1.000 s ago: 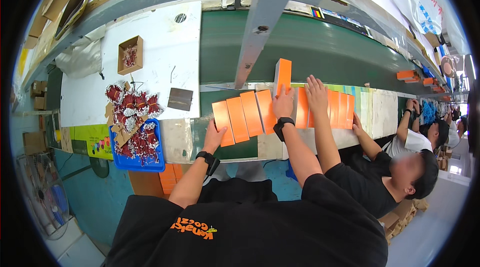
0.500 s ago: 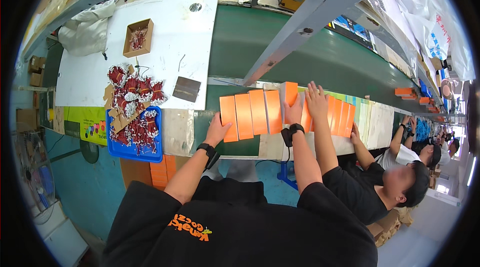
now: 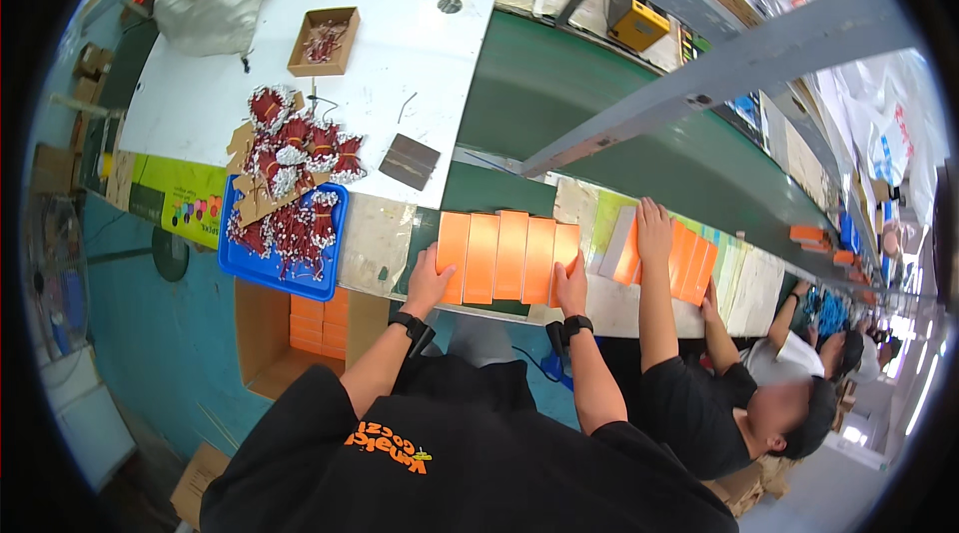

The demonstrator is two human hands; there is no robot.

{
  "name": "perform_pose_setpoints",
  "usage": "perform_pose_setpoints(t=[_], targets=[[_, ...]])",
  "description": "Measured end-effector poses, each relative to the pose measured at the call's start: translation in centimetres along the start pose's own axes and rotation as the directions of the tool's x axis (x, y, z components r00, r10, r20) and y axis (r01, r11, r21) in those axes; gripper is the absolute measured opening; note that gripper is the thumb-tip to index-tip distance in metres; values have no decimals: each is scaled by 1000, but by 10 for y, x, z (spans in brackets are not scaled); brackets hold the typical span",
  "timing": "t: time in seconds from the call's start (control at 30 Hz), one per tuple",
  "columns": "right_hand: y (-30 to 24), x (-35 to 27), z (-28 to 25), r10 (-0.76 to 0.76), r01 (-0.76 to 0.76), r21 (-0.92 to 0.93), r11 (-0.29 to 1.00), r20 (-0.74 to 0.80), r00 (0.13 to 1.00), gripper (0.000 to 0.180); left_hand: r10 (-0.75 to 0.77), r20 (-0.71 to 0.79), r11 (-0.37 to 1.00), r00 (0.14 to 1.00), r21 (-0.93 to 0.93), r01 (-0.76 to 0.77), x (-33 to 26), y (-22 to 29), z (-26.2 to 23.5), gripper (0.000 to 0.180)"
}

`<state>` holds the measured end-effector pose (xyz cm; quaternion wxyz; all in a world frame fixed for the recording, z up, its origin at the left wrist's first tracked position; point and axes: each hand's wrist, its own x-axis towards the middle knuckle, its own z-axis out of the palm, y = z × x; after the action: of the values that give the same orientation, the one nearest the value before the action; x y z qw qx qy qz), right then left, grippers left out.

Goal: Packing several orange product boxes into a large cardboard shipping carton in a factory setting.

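Several orange boxes [image 3: 510, 255] stand side by side in a row at the bench's near edge, between my two hands. At the row's left end, my left hand [image 3: 430, 279] presses its fingers and thumb against the outermost box. My right hand [image 3: 572, 285] grips the right end the same way, so the row is squeezed between both hands. To the right, apart from my row, another row of orange boxes [image 3: 689, 263] lies under a co-worker's hand [image 3: 654, 230]. The boxes' undersides are hidden.
On the left, a blue tray [image 3: 228, 251] holds bundles of red wires with white ends [image 3: 300, 233]. A small cardboard box [image 3: 347, 51] and a dark square plate [image 3: 409, 161] lie on the white board [image 3: 400, 23]. Below stands an open carton [image 3: 262, 333] with orange boxes. A grey metal beam [image 3: 639, 111] crosses overhead.
My right hand has moved down to the end of a shorter row. That row has parted from the co-worker's boxes, leaving a gap. My view has shifted toward the left.
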<state>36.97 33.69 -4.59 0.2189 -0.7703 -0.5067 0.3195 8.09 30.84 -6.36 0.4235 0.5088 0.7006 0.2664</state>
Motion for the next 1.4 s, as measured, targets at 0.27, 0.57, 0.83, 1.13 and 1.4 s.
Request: perform_pose_setpoints(t=[0.27, 0.57, 0.83, 1.13, 1.4], targets=[[37, 27, -2, -95, 89, 63, 994, 102, 990, 61, 92, -285, 985, 954, -117, -129, -9, 8, 10, 51], [-14, -83, 6, -201, 155, 177, 972, 283, 938, 53, -142, -532, 987, 835, -144, 75, -146, -38, -15, 47], [-114, -227, 225, -295, 456, -47, 889, 702, 648, 58, -640, -597, 769, 484, -508, 389, -321, -207, -127, 48], [-30, -232, 706, -402, 549, 177, 817, 858, 321, 56, -665, -732, 672, 150, -499, 547, -247, -620, -116, 47], [54, -219, 958, -78, 485, 18, 874, 991, 105, 66, -513, -855, 403, 72, -166, 900, -177, -781, -36, 45]])
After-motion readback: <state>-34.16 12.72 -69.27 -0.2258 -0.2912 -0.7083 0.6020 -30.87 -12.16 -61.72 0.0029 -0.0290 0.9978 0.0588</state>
